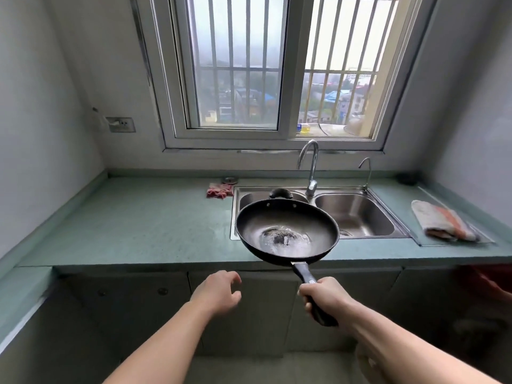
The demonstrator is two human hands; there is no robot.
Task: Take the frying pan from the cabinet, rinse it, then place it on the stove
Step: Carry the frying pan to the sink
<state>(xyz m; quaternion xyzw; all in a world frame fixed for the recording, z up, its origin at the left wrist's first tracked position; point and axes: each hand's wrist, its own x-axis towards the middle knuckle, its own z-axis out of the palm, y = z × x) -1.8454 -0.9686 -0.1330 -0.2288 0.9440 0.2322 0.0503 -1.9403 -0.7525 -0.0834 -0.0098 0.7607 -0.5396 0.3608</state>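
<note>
Grips the handle of the frying pan in the curled right hand; holds the left hand out empty, fingers loosely bent. Holds the pan above the counter edge, at the near rim of the sink: black, round, shallow, centre greyish and glistening, perhaps wet.

The worktop spans mid-frame under the window at upper centre. A sink sits in it right of centre, with a tap behind. A cloth lies left of the sink and a towel far right. The frying pan hangs before the left basin.
</note>
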